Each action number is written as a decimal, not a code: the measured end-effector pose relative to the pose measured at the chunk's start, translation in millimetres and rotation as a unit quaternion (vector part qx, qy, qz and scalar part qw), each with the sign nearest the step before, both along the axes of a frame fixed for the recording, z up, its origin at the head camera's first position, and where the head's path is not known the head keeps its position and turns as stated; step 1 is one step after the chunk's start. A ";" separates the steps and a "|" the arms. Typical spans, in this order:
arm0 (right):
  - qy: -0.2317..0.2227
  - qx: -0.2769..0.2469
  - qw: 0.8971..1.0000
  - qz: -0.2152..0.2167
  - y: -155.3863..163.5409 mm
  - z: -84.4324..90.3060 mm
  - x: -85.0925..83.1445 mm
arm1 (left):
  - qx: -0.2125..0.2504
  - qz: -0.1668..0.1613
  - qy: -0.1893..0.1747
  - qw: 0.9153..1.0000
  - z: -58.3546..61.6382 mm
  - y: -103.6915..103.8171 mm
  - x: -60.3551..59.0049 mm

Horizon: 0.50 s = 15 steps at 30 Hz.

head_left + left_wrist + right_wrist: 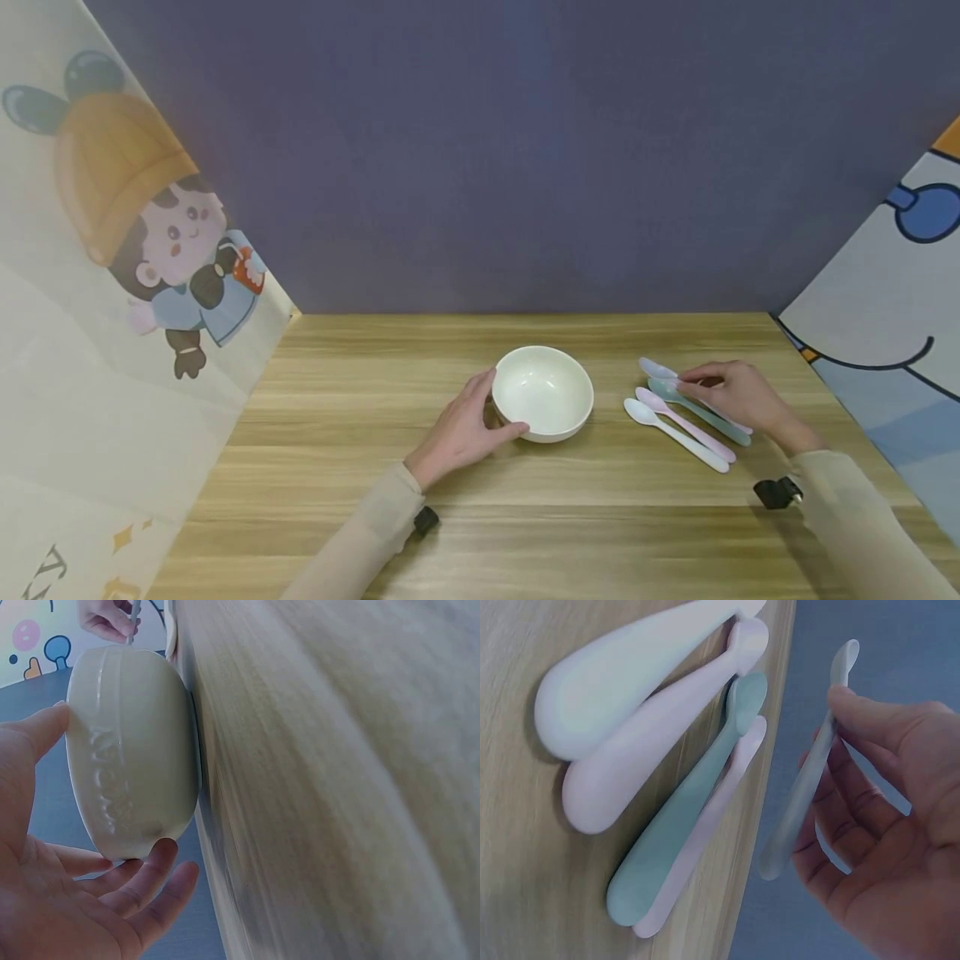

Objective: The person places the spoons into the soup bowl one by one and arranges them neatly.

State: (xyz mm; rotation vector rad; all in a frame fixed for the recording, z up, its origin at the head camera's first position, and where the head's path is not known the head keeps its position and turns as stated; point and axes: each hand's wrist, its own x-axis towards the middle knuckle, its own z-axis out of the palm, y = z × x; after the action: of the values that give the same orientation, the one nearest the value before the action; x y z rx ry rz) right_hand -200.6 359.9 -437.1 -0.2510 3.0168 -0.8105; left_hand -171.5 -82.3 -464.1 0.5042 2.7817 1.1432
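A cream-white bowl [543, 392] stands upright on the wooden table, raised lettering on its side [135, 750]. My left hand [467, 423] holds it from the left, with the thumb near the front rim and the fingers round the far side. Over the spoons, my right hand [731, 396] pinches a pale spoon [802, 795] between thumb and fingers, off the table. Beneath it lie a green spoon [679, 817] and a pink spoon [705, 847] partly hidden under the green one. Beside them rest another pink spoon [686, 425] and a white spoon [678, 437].
The wood-grain table [360, 392] ends at a dark blue-grey panel [525, 167] behind. Cartoon-printed panels flank it, one at the left [75, 375] and one at the right [862, 308]. Bare tabletop separates the bowl from the spoons.
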 end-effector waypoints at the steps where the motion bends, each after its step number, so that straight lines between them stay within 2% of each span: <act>1: 0.002 0.000 1.000 0.002 -1.3 0.2 0.0 | 0.000 0.000 0.000 1.000 0.3 0.0 0.2; 15: 0.031 -0.015 0.999 0.030 -18.6 6.0 3.2 | -0.007 -0.001 0.002 1.000 0.5 -0.6 -0.4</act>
State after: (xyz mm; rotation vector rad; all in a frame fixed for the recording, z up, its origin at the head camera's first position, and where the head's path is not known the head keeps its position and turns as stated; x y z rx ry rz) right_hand -197.5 341.3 -431.1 -0.3710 3.0393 -0.8606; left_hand -172.0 -82.9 -463.6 0.5087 2.7902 1.1241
